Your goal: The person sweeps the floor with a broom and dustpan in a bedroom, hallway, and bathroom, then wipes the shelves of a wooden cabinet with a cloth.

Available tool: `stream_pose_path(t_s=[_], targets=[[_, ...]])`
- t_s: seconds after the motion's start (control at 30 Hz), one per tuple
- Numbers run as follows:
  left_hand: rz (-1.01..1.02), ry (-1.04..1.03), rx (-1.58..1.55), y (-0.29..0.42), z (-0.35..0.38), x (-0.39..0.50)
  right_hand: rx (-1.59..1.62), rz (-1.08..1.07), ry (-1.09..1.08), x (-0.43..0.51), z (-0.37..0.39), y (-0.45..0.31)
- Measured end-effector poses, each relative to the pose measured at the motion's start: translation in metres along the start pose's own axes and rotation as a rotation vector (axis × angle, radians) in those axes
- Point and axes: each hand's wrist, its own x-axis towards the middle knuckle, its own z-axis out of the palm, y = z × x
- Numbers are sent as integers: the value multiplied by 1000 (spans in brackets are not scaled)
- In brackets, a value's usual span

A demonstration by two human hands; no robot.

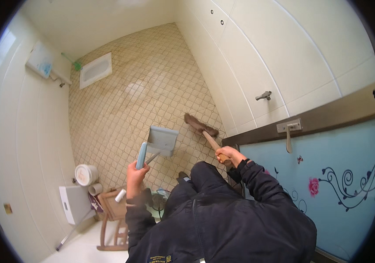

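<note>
My left hand [136, 174] is closed around the light blue grip of a long-handled dustpan [163, 139], whose grey-blue pan rests on the tiled floor before me. In my right hand [229, 155] is the wooden handle of a broom [202, 125]. The broom's brown bristle head lies on the floor to the right of the dustpan, apart from it, close to the wall. Dark trousers and the tip of one shoe show between my hands.
A squat toilet [96, 70] lies at the far left, below a wall cistern [40, 59]. Near left stand a white lidded bucket [86, 175] and a wooden chair [112, 205]. A blue patterned door [332, 177] is at my right, below a wall tap [263, 96].
</note>
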Motion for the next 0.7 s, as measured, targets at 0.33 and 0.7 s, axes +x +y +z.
stream_pose_path(t_s=[0.33,0.7], targets=[[-42,-70,102,92,-42,188,-53,-440,-35,225,12,-229],[-43,-393,475,198,-21,348,-546,-158,560,246,18,-160]])
